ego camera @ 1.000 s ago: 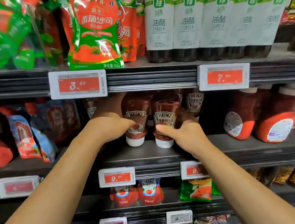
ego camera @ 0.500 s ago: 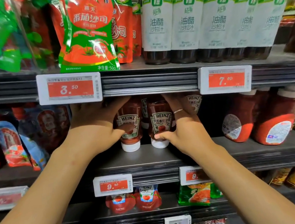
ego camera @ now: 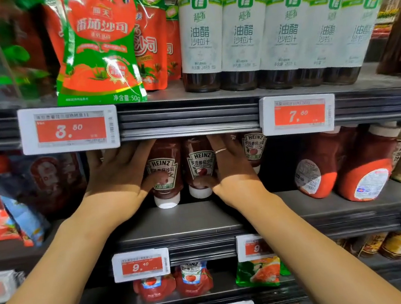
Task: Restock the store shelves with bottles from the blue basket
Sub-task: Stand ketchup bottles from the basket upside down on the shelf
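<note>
Two red Heinz ketchup bottles stand cap-down on the middle shelf point(ego camera: 202, 216). My left hand point(ego camera: 119, 171) grips the left ketchup bottle point(ego camera: 165, 178), its thumb across the label and its fingers behind. My right hand point(ego camera: 231, 168) grips the right ketchup bottle point(ego camera: 200, 169) the same way, thumb on the front near the white cap. A third Heinz bottle point(ego camera: 255, 148) stands further back to the right, partly behind my right hand. The blue basket is out of view.
The upper shelf's rail point(ego camera: 188, 118), with price tags, hangs just above my hands. Big ketchup bottles point(ego camera: 361, 168) stand to the right, pouches point(ego camera: 13, 210) to the left. Bare shelf lies in front of the two bottles. Dark dressing bottles point(ego camera: 243, 34) and sauce pouches point(ego camera: 100, 48) fill the top shelf.
Both hands have pushed the two ketchup bottles deeper into the shelf, under the upper rail. My view has moved closer to the shelf.
</note>
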`<state>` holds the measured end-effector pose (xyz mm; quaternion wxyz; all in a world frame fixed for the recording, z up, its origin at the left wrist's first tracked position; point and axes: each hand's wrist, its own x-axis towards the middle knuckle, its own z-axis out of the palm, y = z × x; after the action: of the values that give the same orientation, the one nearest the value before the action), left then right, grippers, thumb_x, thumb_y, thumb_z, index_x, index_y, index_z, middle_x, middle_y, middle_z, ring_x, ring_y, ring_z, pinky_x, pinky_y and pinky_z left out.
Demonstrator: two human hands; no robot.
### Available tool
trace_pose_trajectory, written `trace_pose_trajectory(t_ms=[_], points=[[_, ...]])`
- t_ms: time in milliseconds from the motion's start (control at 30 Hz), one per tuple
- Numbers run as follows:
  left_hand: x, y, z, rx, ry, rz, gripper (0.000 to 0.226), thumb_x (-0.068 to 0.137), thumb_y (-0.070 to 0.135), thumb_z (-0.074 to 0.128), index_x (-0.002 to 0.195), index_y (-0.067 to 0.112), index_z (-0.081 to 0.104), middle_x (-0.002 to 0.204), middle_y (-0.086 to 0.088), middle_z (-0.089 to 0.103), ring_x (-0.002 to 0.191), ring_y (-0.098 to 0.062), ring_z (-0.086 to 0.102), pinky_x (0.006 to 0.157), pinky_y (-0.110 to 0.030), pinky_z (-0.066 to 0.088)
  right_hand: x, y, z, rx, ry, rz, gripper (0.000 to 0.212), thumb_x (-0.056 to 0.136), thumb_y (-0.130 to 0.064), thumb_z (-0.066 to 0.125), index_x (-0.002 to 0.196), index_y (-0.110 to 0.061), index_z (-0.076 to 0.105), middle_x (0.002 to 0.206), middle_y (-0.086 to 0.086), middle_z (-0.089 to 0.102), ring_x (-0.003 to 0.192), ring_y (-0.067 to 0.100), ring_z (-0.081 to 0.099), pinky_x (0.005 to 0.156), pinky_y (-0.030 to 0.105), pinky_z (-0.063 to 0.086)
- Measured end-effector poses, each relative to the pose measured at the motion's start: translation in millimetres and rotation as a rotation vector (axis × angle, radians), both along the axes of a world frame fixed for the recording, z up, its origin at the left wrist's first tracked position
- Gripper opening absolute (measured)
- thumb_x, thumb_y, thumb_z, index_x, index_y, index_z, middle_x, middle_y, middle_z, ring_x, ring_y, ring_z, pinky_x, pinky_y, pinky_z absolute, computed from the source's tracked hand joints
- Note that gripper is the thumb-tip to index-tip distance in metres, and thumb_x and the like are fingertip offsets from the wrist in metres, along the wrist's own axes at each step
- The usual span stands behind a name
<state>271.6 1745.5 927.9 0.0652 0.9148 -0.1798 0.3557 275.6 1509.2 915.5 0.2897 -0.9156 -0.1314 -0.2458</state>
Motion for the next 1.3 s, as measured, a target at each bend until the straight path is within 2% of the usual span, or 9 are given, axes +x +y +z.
trace_pose_trajectory(t_ms=[100,267,333,467,567,733,967,1167,1300], points=[[3,0,-1,-0.015,-0.018,0.021,0.076,0.083,0.067,0.042,0.143,0.020,0.041,0.136,-0.017,0.060,0.126,-0.041,0.046,0.100,-0.071,0.034,6,1,0,-0.018,0.017,-0.008,0.096,0.071,-0.030,0.089,0.152,-0.018,0.040,0.146,0.012,0.045,0.138,0.034,0.035,0.116,0.044,0.034],[13,-5,-6,0.001,-0.127,0.043,0.073,0.079,0.049,0.072,0.138,0.014,0.047,0.125,-0.023,0.064,0.117,-0.035,0.039,0.094,-0.071,0.038,12,7,-4,0.008,0.029,-0.010,0.090,0.073,-0.028,0.088,0.149,-0.017,0.042,0.141,0.010,0.046,0.134,0.031,0.040,0.109,0.037,0.036],[18,-5,-7,0.000,-0.145,0.052,0.073,0.077,0.049,0.068,0.138,0.015,0.047,0.122,-0.024,0.065,0.115,-0.035,0.039,0.093,-0.069,0.039,11,7,-7,0.033,0.016,-0.013,0.089,0.072,-0.026,0.089,0.148,-0.017,0.043,0.141,0.010,0.047,0.132,0.033,0.043,0.105,0.032,0.035],[24,-5,-11,0.010,-0.167,0.061,0.074,0.075,0.050,0.066,0.139,0.016,0.046,0.123,-0.024,0.065,0.118,-0.036,0.041,0.095,-0.067,0.037,5,10,-16,0.068,-0.032,-0.008,0.088,0.080,-0.022,0.085,0.153,-0.018,0.036,0.156,0.011,0.036,0.142,0.033,0.039,0.114,0.031,0.032],[24,-5,-12,-0.032,-0.175,0.037,0.073,0.079,0.042,0.080,0.138,0.016,0.045,0.124,-0.026,0.063,0.118,-0.042,0.048,0.098,-0.070,0.035,3,12,-20,0.099,-0.040,-0.015,0.090,0.083,-0.019,0.084,0.157,-0.018,0.032,0.163,0.013,0.027,0.149,0.035,0.031,0.118,0.031,0.027],[8,-1,-18,-0.276,-0.105,0.046,0.092,0.078,0.058,0.073,0.146,0.008,0.036,0.146,-0.029,0.045,0.137,-0.047,0.035,0.115,-0.065,0.027,-1,9,-23,0.183,-0.050,-0.032,0.101,0.079,-0.028,0.087,0.159,-0.021,0.025,0.161,0.012,0.028,0.145,0.033,0.036,0.113,0.027,0.028],[-6,-5,-32,-0.741,0.035,0.141,0.124,0.067,0.038,0.094,0.157,-0.001,0.018,0.158,-0.026,0.031,0.147,-0.039,0.033,0.121,-0.041,0.030,1,11,-25,0.212,0.000,-0.093,0.110,0.078,-0.035,0.087,0.161,-0.030,0.014,0.152,0.014,0.047,0.135,0.037,0.049,0.108,0.037,0.042],[-1,-2,-39,-0.784,0.134,0.197,0.098,0.074,0.030,0.089,0.150,0.002,0.035,0.138,-0.020,0.058,0.125,-0.036,0.057,0.103,-0.032,0.046,-1,11,-22,0.278,0.013,-0.050,0.109,0.077,-0.031,0.088,0.159,-0.033,0.016,0.151,0.014,0.049,0.135,0.035,0.050,0.110,0.044,0.046],[0,1,-40,-0.795,0.155,0.183,0.078,0.074,0.025,0.089,0.136,0.002,0.049,0.129,-0.017,0.063,0.117,-0.034,0.061,0.090,-0.021,0.041,-4,10,-22,0.266,0.028,-0.062,0.110,0.077,-0.035,0.087,0.160,-0.034,0.015,0.150,0.011,0.051,0.135,0.032,0.052,0.109,0.044,0.047]])
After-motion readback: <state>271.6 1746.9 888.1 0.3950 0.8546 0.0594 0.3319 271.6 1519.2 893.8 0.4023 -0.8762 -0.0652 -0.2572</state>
